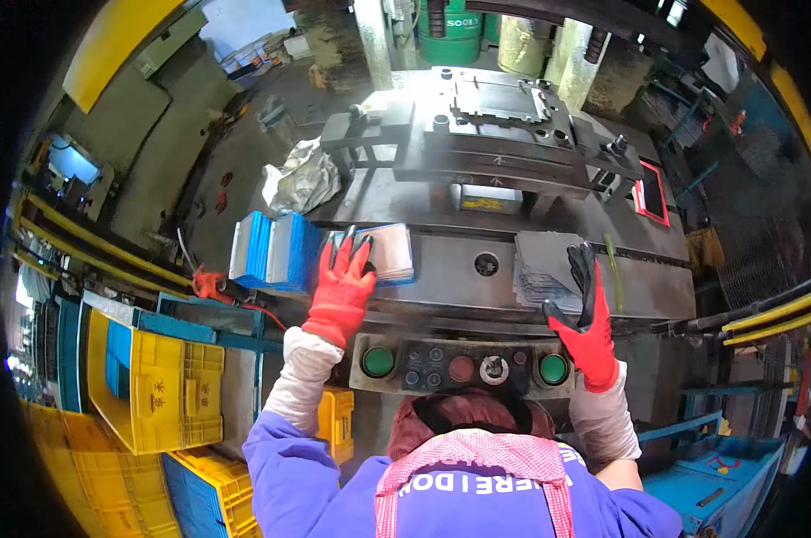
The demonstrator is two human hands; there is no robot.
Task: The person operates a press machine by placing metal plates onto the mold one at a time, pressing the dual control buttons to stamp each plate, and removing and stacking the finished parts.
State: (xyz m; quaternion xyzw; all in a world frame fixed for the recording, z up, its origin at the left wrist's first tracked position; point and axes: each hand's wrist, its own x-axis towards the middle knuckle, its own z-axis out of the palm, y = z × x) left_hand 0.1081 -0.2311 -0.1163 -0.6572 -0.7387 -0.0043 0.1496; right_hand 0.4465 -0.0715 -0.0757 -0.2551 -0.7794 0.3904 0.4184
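- Your left hand [341, 285], fingers part-spread, lies on the pale stack [392, 251], on the bed [450, 260].
- Your right hand [592, 327], open, thumb apart, is at the grey stack [542, 260], same bed.
- Shirt [486, 502]: "HERE I DON" legible.
- Drum [450, 34] lettering: unclear.

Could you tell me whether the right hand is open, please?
The right hand is open: its thumb is spread away from its fingers.

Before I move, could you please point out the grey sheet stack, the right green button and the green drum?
Grey sheet stack [541, 252]: head view, top sheet.
Right green button [552, 368]: head view, round face.
Green drum [453, 47]: head view, lower side wall.
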